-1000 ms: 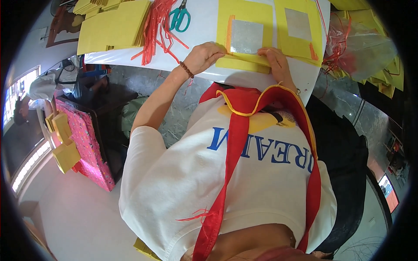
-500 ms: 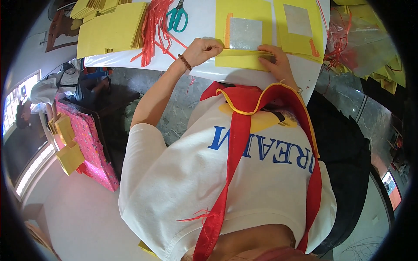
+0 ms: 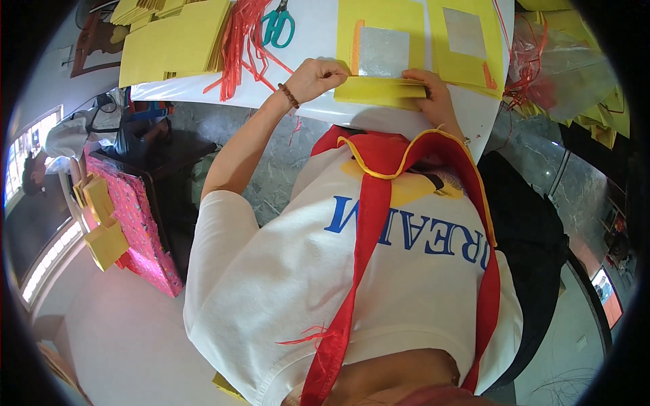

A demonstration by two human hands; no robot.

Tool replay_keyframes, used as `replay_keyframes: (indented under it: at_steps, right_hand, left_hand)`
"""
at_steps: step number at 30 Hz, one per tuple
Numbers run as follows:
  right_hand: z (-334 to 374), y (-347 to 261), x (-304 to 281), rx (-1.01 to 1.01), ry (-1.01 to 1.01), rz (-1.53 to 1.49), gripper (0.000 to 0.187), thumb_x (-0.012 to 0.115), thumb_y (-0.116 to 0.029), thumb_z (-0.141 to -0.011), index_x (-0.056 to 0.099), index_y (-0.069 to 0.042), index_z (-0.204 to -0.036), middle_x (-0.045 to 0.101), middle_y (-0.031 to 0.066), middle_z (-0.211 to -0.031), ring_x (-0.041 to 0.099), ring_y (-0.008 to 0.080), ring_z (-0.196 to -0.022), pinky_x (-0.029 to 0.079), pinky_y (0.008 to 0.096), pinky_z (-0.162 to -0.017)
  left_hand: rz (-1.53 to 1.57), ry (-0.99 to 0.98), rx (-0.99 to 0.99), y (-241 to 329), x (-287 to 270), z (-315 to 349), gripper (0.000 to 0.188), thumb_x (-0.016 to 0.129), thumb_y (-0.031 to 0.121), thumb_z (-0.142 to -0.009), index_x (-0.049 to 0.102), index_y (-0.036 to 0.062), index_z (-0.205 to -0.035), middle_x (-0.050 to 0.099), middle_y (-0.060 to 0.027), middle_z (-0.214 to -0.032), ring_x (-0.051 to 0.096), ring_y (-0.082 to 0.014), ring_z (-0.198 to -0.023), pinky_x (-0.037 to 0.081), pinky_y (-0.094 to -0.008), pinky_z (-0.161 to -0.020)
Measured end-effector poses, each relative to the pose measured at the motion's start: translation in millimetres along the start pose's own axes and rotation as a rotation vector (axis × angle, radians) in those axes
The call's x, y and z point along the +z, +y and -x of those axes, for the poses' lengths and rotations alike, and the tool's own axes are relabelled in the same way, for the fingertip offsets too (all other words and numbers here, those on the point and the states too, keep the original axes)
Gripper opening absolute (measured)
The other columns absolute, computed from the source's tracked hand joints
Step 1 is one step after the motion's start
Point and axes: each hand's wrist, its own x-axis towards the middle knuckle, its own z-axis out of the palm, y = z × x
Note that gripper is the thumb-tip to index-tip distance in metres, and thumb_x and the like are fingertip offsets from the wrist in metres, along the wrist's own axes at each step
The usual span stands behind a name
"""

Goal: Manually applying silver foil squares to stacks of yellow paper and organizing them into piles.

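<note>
A yellow paper sheet (image 3: pixel 379 13) lies on the white table, with a silvery square (image 3: pixel 384 51) and a narrow orange strip (image 3: pixel 355 47) on it. Its near part forms a raised fold (image 3: pixel 382 89) running crosswise. At the left end of this fold, my left hand (image 3: pixel 317 78) pinches the paper between thumb and fingertips. My right hand (image 3: pixel 433 95) grips the other end, fingers over the far side and thumb hidden by the paper. To the right lies a second yellow sheet (image 3: pixel 467 71) with a silvery rectangle (image 3: pixel 464 32) and a small orange mark.
Red plastic strands (image 3: pixel 237 54) and green-handled scissors (image 3: pixel 277 30) lie left of the sheet, beside stacked yellow paper (image 3: pixel 169 51). A clear plastic bag (image 3: pixel 555 74) with red strings is at far right. Another person (image 3: pixel 101 128) is at left, near a pink patterned cloth (image 3: pixel 128 210).
The fold has tipped up so more of its face shows toward me. My right thumb has moved behind the paper; my left hand keeps its pinch.
</note>
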Motion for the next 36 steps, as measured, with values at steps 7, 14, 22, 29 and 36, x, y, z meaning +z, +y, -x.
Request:
replay_keyframes:
  at_steps: [7,14,22,29,36]
  right_hand:
    - [-2.4,0.2,8.0,0.154,0.113,-0.06,0.021,0.062,-0.02,-0.08,0.061,-0.003,-0.092,0.061,0.0103,-0.086,0.057,0.0208,-0.08,0.044,0.0289,-0.072]
    - [-5.9,0.2,5.2,0.166,0.088,0.068,0.027,0.061,-0.027,-0.081,0.059,-0.001,-0.087,0.058,0.0116,-0.073,0.055,0.0206,-0.068,0.043,0.0306,-0.062]
    - [-5.7,-2.4,7.7,0.164,0.118,-0.051,0.028,0.061,-0.028,-0.081,0.058,0.0,-0.083,0.057,0.0104,-0.072,0.052,0.0185,-0.064,0.041,0.0306,-0.059]
    - [-5.0,-2.0,4.1,0.246,0.064,-0.046,0.027,0.061,-0.026,-0.082,0.059,0.0,-0.089,0.058,0.0077,-0.075,0.052,0.014,-0.067,0.042,0.0269,-0.061]
    - [-0.8,-9.8,1.8,0.15,0.148,-0.501,0.027,0.061,-0.023,-0.082,0.06,0.0,-0.094,0.06,0.0044,-0.083,0.054,0.0114,-0.076,0.043,0.0258,-0.067]
  left_hand:
    - [-0.536,0.182,0.551,14.4,13.8,6.0,0.032,0.059,0.014,-0.081,0.056,0.0092,-0.112,0.057,-0.0126,-0.105,0.058,-0.0247,-0.077,0.048,-0.0344,-0.066]
    - [-0.863,-0.012,0.611,2.6,20.0,4.4,0.048,0.063,0.012,-0.073,0.048,0.0125,-0.119,0.043,-0.0127,-0.125,0.051,-0.0281,-0.099,0.044,-0.0364,-0.083]
    - [-0.776,-0.09,0.602,-1.8,16.5,0.8,0.049,0.068,0.021,-0.07,0.051,0.0116,-0.114,0.045,-0.0137,-0.121,0.047,-0.0287,-0.105,0.041,-0.0371,-0.087]
    - [-0.634,-0.108,0.659,-8.8,3.9,-8.7,0.034,0.066,0.02,-0.073,0.056,0.0107,-0.105,0.05,-0.0124,-0.115,0.05,-0.0267,-0.101,0.044,-0.0357,-0.085]
    - [-0.261,-0.072,0.313,-0.6,-5.2,-10.4,0.013,0.054,0.013,-0.084,0.055,0.0048,-0.094,0.058,-0.0125,-0.109,0.062,-0.0261,-0.084,0.05,-0.0305,-0.07]
